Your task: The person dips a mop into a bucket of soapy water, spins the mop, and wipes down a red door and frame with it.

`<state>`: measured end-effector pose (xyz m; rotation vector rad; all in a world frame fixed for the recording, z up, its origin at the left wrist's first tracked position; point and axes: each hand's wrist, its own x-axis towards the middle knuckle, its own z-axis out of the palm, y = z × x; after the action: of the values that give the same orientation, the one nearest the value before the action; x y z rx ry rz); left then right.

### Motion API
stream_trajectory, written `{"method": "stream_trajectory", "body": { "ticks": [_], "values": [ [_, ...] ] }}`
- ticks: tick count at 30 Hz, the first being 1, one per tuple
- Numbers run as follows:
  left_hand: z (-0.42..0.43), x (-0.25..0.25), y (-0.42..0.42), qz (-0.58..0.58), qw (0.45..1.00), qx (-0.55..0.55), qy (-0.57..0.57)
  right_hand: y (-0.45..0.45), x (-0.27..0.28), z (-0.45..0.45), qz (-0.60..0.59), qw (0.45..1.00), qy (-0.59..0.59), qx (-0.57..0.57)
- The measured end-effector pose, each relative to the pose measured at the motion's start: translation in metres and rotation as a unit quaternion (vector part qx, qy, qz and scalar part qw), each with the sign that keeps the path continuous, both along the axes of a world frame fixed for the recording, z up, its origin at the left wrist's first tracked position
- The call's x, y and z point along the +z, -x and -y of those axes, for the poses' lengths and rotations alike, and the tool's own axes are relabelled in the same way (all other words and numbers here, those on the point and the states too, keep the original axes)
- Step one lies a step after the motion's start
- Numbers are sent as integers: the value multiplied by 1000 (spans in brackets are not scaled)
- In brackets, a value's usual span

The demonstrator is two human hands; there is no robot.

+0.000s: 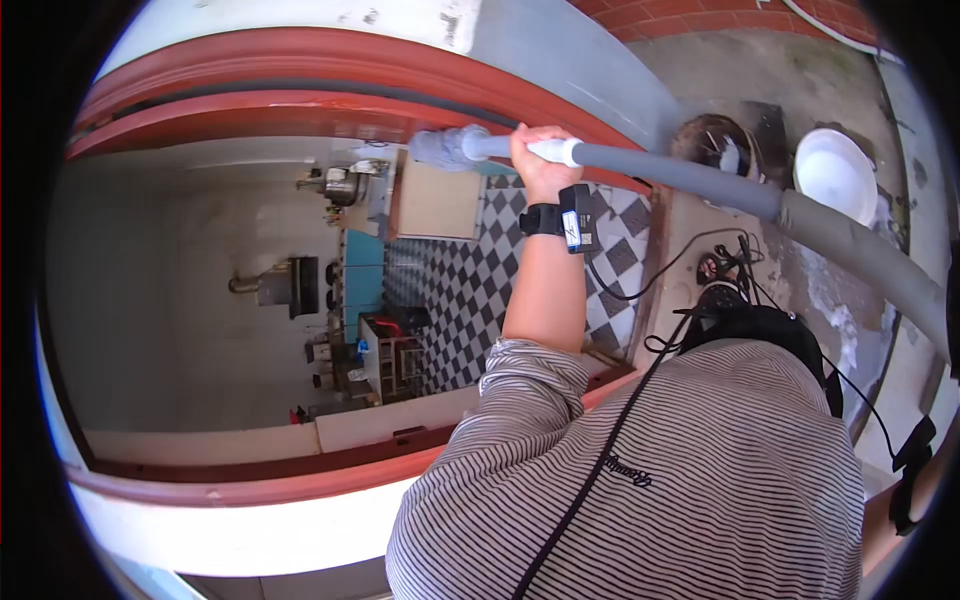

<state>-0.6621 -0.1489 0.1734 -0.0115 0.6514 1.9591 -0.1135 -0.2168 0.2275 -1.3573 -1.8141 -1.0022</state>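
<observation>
My left hand is closed around the long grey handle of a mop, by its white collar, close to the head. The blue-grey mop head is against or just in front of the red frame of a wide opening; I cannot tell whether it touches. From my hand the handle runs to the right edge of the view. Of my right arm only the forearm and a black wrist strap show, at the lower right edge; the hand itself is cut off.
Through the opening lies a room with a checkered floor and a blue-fronted counter. Outside, a white basin and a dark round container stand on wet concrete. A black cable hangs from my left wrist device.
</observation>
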Motion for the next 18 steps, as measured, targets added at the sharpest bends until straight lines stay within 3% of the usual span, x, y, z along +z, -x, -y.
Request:
{"method": "stream_trajectory", "body": {
  "ticks": [5, 6, 8, 12, 16, 18],
  "values": [
    [12, -105, -15, 111, 989, -20, 100, 15, 28, 21, 86, 995, 46, -27],
    [17, -117, -25, 82, 986, -28, 141, 55, 53, 23, -133, 950, 208, -191],
    [23, -163, -27, 76, 982, -50, 167, 17, 31, 41, 122, 987, 88, -60],
    [26, -222, -29, 170, 953, -109, 224, 26, 33, 50, 150, 981, 106, -60],
    [33, -215, -57, 168, 952, -127, 223, 3, 46, 59, 153, 980, 102, -70],
    [34, -192, -70, 91, 967, -107, 214, -2, 49, 54, 154, 982, 84, -71]
  ]
}}
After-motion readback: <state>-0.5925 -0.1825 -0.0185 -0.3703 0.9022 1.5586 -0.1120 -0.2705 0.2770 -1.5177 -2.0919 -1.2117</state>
